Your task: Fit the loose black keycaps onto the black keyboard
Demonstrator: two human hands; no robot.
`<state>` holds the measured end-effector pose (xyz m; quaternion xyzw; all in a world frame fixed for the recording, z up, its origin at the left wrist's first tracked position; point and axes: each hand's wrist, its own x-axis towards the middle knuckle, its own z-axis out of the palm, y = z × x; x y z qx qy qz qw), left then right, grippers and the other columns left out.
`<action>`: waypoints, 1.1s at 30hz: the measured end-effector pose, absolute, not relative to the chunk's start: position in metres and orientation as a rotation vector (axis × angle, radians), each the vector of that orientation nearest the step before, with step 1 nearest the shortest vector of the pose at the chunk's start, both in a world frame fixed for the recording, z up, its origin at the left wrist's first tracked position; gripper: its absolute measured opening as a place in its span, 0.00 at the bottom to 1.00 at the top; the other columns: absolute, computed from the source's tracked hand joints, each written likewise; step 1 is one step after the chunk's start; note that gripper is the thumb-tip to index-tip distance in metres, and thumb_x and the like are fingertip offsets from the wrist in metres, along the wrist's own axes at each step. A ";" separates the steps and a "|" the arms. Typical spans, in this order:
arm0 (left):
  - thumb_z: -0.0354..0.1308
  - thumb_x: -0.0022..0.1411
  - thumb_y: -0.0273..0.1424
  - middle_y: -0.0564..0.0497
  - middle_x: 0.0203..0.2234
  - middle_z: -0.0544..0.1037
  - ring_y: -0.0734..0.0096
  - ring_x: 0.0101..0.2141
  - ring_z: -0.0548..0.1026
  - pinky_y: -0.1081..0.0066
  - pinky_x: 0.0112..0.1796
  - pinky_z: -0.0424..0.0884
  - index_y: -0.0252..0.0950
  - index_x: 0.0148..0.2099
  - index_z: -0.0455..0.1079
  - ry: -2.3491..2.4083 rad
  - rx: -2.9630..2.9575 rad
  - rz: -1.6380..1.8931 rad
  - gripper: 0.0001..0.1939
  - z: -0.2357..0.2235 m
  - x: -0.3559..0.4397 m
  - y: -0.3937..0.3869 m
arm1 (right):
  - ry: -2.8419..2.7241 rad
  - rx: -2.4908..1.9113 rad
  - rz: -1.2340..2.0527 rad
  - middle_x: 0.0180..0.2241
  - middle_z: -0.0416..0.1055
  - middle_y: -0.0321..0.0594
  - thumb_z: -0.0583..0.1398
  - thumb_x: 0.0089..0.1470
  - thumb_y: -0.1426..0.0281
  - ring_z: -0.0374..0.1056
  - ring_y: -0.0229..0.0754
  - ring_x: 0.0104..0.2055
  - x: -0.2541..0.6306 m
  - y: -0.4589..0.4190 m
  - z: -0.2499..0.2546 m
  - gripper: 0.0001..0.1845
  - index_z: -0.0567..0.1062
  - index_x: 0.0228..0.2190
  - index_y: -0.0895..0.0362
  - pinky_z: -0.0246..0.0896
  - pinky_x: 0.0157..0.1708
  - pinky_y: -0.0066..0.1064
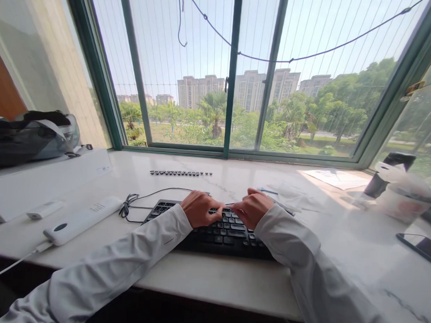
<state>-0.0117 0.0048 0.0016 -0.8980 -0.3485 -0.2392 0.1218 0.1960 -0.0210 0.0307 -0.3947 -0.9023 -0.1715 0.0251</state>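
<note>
Both hands on black keyboard [229, 232] at near-centre of white counter [202, 276]: left hand [199, 209] and right hand [251, 207] side by side over far key rows, fingers curled down onto keys, gripping nothing, row of loose keycaps [180, 173] farther back toward window.

white marble sill [202, 281]: black keyboard [229, 234], keycap row [180, 173], power bank [82, 220], phone [422, 248], paper [335, 178].

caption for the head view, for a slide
Both hands, left and right, on a black keyboard by the window.
</note>
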 end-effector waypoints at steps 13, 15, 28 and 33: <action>0.48 0.60 0.44 0.44 0.34 0.81 0.56 0.36 0.77 0.65 0.36 0.69 0.41 0.40 0.80 -1.823 -2.133 -0.303 0.21 0.042 -0.079 0.078 | -2.742 -1.286 -0.323 0.29 0.80 0.40 0.55 0.53 0.72 0.72 0.41 0.31 0.197 -0.012 0.024 0.19 0.80 0.43 0.45 0.55 0.45 0.33; 0.49 0.59 0.42 0.45 0.34 0.81 0.59 0.35 0.76 0.67 0.36 0.69 0.42 0.41 0.79 -1.801 -2.184 -0.170 0.19 0.044 -0.082 0.099 | -2.664 -1.283 -0.352 0.28 0.79 0.40 0.55 0.54 0.72 0.72 0.40 0.30 0.199 -0.007 0.022 0.18 0.80 0.42 0.46 0.54 0.45 0.33; 0.54 0.56 0.38 0.40 0.39 0.79 0.57 0.40 0.74 0.66 0.40 0.65 0.36 0.42 0.77 -1.637 -2.232 0.104 0.17 0.011 -0.053 0.186 | -2.613 -1.393 -0.299 0.27 0.79 0.40 0.55 0.54 0.71 0.73 0.41 0.31 0.204 0.004 0.015 0.17 0.80 0.39 0.47 0.53 0.47 0.34; 0.53 0.56 0.33 0.38 0.38 0.79 0.55 0.39 0.75 0.64 0.39 0.65 0.32 0.39 0.77 -1.563 -2.234 0.148 0.14 0.004 -0.049 0.198 | -2.612 -1.352 -0.310 0.27 0.79 0.40 0.55 0.54 0.70 0.73 0.41 0.30 0.204 0.005 0.015 0.16 0.81 0.38 0.46 0.54 0.46 0.33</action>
